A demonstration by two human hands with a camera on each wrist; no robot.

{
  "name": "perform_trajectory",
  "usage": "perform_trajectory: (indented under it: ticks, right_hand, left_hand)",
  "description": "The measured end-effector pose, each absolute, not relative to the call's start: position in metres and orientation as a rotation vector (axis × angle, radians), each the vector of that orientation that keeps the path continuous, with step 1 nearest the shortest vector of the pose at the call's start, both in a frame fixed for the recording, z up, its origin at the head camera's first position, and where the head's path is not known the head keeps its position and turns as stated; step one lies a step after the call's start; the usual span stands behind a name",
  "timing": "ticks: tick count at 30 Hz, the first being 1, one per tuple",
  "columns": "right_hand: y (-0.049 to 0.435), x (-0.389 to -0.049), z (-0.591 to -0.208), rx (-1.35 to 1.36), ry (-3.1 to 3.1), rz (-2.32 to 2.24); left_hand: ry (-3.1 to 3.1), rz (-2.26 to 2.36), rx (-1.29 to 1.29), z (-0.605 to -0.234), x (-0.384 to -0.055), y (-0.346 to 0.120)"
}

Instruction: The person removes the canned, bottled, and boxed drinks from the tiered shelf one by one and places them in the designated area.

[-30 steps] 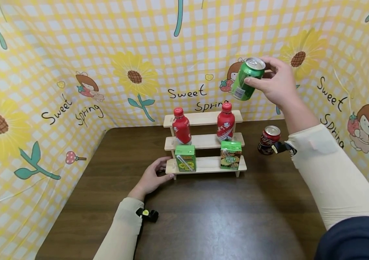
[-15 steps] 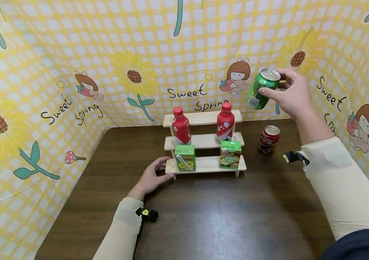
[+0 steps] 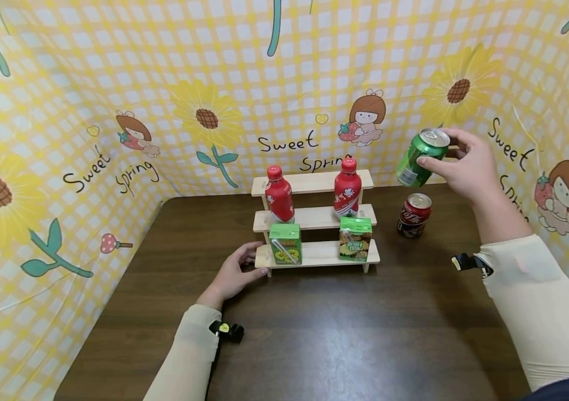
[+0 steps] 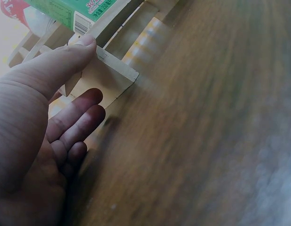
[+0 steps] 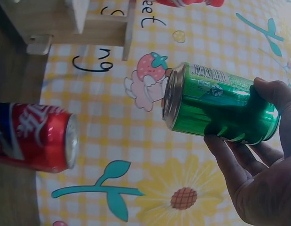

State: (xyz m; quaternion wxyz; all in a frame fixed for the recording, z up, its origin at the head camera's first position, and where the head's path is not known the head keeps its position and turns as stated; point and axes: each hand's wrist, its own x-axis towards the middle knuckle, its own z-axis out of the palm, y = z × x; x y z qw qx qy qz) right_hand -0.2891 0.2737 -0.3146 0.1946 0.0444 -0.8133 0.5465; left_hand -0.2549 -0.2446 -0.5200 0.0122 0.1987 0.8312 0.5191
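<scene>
From my remote seat I'm watching the right hand (image 3: 471, 168) grasping a tilted green metal can (image 3: 413, 162) between thumb and bent fingers, holding it aloft toward the dark wooden table's (image 3: 324, 323) back right corner. The left hand (image 3: 231, 277) is pinching the pale wooden three-tier stand's (image 3: 320, 255) lower left end.

The right hand (image 3: 471, 168) holds a tilted green can (image 3: 417, 159) near a red can (image 3: 414, 216) while the left hand (image 3: 234, 272) grips the wooden rack (image 3: 320, 254)

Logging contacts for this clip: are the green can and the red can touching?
Apart: the right wrist view shows checked cloth between the green can and the red can.
</scene>
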Motion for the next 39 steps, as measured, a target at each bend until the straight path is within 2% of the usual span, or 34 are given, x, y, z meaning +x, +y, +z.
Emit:
perform_trajectory:
  ticks: [8, 17, 30, 39]
  right_hand:
    - [0.286, -0.281, -0.334, 0.096, -2.285, 1.538]
    - [0.297, -0.267, -0.349, 0.032, -2.337, 1.504]
    - [0.310, -0.251, -0.376, -0.016, -2.425, 1.468]
    - [0.317, -0.244, -0.394, -0.070, -2.501, 1.378]
  left_hand:
    - [2.585, 1.628, 0.650, -0.514, -0.249, -0.242]
    - [2.606, 1.610, 0.608, -0.543, -0.267, -0.251]
    - [2.593, 1.625, 0.644, -0.507, -0.248, -0.240]
    - [2.598, 1.619, 0.611, -0.537, -0.265, -0.249]
